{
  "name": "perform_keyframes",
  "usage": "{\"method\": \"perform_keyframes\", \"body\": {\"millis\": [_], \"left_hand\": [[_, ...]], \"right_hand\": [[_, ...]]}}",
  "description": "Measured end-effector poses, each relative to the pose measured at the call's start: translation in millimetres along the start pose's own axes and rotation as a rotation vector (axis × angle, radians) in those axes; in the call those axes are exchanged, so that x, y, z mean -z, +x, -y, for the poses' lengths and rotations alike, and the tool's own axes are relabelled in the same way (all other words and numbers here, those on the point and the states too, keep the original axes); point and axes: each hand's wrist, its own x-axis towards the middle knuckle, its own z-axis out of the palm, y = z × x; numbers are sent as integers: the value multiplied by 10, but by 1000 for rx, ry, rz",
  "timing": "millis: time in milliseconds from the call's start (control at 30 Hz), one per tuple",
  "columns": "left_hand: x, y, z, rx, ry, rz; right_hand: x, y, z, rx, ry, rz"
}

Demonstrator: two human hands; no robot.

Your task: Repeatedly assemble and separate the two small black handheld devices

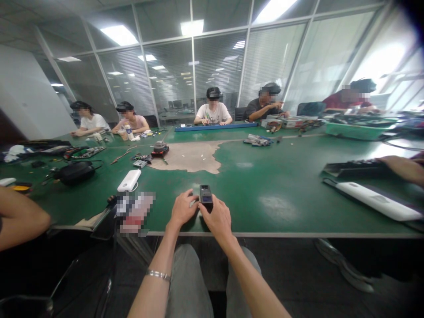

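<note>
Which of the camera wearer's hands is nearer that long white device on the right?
Right. The right hand, at the small black box, is left of the white device; the left hand is farther left.

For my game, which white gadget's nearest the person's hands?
The short white gadget, left of the left hand; the long white gadget far right and white object far left are farther.

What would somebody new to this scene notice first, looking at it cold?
Probably the small black device near the front edge of the green table, with the right hand gripping it and the left hand close beside it. Next, perhaps, the ragged tan patch further back on the tabletop, then the long blue bar at the far side, in front of a person in a white shirt.
</note>
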Motion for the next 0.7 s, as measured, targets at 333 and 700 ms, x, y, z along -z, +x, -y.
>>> {"method": "perform_keyframes", "body": {"millis": [333,700], "left_hand": [[20,-11,6,2,-13,-15],[-36,-34,31,18,-14,-42]], "right_hand": [[-8,28,1,7,59,4],[177,205,-44,-65,197,-94]]}}
